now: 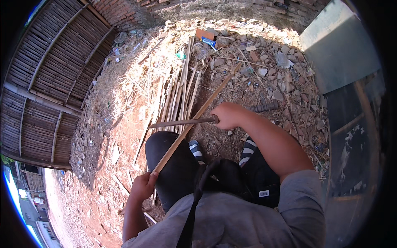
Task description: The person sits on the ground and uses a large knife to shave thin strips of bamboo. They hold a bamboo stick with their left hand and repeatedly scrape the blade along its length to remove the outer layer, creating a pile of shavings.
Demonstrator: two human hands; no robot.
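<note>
My left hand (142,186) is closed around the near end of a long split bamboo strip (178,147), which slants up and away to the right past my knee. In my right hand (226,115) is a machete (178,123), its narrow dark blade pointing left across the strip. The blade appears to touch the strip or lie just over it; I cannot tell which. Most of the machete's handle is hidden in my fist. Ahead of my knees, a pile of split bamboo strips (175,95) lies on the ground.
Stones and rubble (273,78) cover the ground to the right, with a dark ridged cylindrical thing (263,107) beside my right forearm. A bamboo-slat panel (53,53) stands at left, a brick wall (198,14) at the back. A greyish sheet (339,49) leans at right.
</note>
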